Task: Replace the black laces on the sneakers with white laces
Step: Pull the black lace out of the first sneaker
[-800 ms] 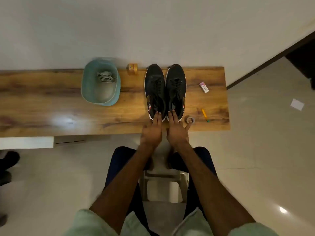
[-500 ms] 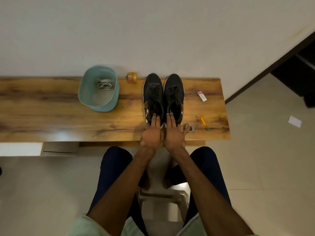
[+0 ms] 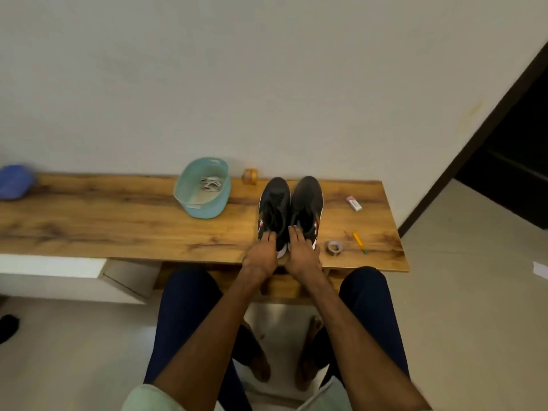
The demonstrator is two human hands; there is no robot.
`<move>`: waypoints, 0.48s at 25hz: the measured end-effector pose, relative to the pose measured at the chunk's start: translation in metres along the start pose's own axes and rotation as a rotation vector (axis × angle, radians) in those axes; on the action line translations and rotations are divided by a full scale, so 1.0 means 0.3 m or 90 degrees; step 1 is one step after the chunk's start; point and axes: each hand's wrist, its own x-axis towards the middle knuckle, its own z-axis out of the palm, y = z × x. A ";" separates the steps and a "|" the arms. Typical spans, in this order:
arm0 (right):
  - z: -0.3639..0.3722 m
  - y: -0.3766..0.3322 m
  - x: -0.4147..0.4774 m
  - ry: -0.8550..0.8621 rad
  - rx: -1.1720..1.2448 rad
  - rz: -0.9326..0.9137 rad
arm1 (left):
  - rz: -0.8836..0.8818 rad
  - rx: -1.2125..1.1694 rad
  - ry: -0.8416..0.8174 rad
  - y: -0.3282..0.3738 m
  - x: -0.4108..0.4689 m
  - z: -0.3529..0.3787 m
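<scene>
sneakers set out for relacing

they stand together on a wooden table, heels toward the person, likely for easy reach. left hand and right hand each lay fingers over a heel; whether they grip is unclear. white laces wait in a teal tub nearby.

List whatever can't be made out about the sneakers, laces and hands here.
Head view: heels of the two black sneakers, covered by the left hand and right hand.
Whether either hand grips or merely rests: blurred.
Black laces: lost against the dark uppers.
Pale laces in the teal plastic tub: too small to count.
Blue object: cut by the left edge.
</scene>
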 end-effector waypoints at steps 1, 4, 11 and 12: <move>0.014 0.000 -0.019 -0.008 0.001 -0.007 | 0.000 0.008 -0.009 -0.010 -0.026 0.004; 0.012 -0.013 -0.049 -0.017 -0.006 -0.037 | 0.005 0.031 -0.014 -0.042 -0.069 0.004; 0.014 -0.034 -0.091 -0.057 -0.037 -0.039 | 0.016 0.050 -0.009 -0.087 -0.109 0.011; 0.012 -0.042 -0.092 -0.060 -0.036 -0.032 | 0.021 0.055 -0.004 -0.092 -0.109 0.010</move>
